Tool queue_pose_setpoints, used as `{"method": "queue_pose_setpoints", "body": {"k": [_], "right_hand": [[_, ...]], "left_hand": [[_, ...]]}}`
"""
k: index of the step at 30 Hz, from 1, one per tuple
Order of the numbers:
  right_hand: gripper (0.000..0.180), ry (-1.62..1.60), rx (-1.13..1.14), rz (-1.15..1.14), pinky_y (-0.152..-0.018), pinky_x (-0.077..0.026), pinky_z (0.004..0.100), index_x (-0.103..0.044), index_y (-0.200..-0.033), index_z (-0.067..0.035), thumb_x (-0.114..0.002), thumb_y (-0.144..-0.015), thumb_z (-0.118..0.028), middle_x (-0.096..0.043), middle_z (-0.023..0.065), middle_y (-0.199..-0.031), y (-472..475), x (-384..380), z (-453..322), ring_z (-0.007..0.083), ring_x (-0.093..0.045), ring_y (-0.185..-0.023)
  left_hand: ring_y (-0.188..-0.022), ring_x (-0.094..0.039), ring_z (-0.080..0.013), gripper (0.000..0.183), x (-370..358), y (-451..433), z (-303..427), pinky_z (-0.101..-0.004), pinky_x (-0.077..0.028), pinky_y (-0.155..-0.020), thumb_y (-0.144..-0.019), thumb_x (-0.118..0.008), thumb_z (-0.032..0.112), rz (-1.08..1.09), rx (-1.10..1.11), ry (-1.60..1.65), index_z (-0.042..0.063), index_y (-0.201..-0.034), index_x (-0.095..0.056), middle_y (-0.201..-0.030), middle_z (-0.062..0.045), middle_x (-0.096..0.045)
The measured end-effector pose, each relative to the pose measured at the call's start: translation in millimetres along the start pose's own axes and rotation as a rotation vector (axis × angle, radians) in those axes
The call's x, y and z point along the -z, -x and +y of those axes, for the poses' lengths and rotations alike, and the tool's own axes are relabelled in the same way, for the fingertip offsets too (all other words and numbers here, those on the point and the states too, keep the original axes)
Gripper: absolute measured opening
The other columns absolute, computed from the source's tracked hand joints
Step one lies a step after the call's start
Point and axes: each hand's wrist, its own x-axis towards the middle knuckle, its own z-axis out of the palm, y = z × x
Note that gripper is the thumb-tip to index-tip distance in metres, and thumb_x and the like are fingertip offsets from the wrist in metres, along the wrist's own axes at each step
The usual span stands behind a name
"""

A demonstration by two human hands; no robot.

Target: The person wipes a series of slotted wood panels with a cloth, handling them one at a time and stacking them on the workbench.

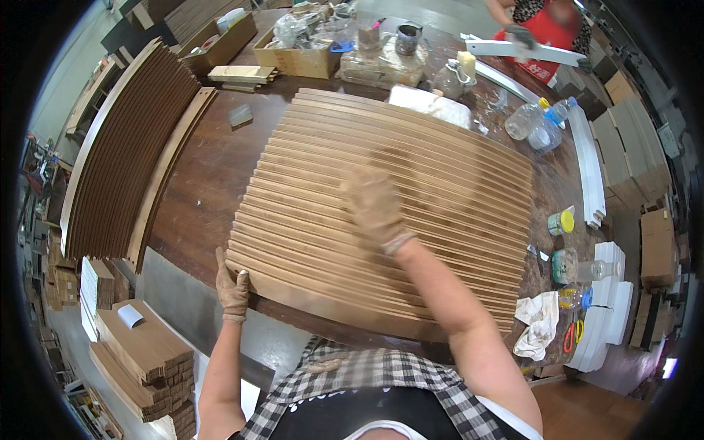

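Note:
A broad row of overlapping wooden slats (308, 220) lies across the dark tabletop (192, 181) in front of me. At its near left corner my left hand (232, 289), in a tan work glove, touches the slat ends with thumb and fingers apart. My right hand (377, 206), also gloved, is over the middle of the slats. Motion blurs its fingers, so whether it presses on the wood or holds something there cannot be made out. A pale slat face (352, 313) forms the row's near edge.
Slats (126, 154) stand packed at the left. Cardboard boxes (294, 60) and a white block (429, 104) line the back. Bottles (525, 121), a cloth (539, 324) and scissors (572, 335) lie right. A co-worker (542, 38) holds a white strip at the far right.

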Motion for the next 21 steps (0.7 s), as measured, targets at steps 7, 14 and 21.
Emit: {"method": "queue_pose_setpoints", "body": {"k": [7,14,21], "right_hand": [[0.018,0.081,-0.211,0.077,-0.074,-0.043,0.0439,-0.058,-0.105,-0.005,-0.051,-0.093,-0.018,-0.057,0.0151,-0.096,63.6,105.1,142.8,0.0302,-0.053,-0.092],[0.029,0.107,-0.015,0.198,-0.092,-0.045,0.0448,-0.062,-0.113,-0.006,-0.059,-0.091,-0.024,-0.06,0.0131,-0.113,60.8,67.2,107.4,0.0341,-0.056,-0.105],[0.016,0.205,-0.173,-0.034,-0.081,-0.046,0.0443,-0.059,-0.104,-0.006,-0.052,-0.092,-0.014,-0.057,0.0114,-0.096,97.2,148.2,162.5,0.0294,-0.056,-0.091]], "left_hand": [[-0.133,-0.044,-0.0347,0.076,-12.2,13.7,3.4,-0.0391,-0.033,-0.11,-0.097,-0.044,0.055,0.164,0.052,-0.115,0.001,-0.148,-0.031,-0.146,-0.02,-0.043],[-0.132,-0.045,-0.0336,0.063,-24.6,4.4,-8.0,-0.04,-0.033,-0.11,-0.102,-0.034,0.05,0.186,0.096,-0.129,0.002,-0.14,-0.045,-0.142,-0.018,-0.049],[-0.133,-0.045,-0.0295,0.057,-14.0,12.1,-22.2,-0.0372,-0.031,-0.112,-0.104,-0.033,0.042,0.185,0.134,-0.143,0.001,-0.142,-0.043,-0.144,-0.016,-0.047]]}}
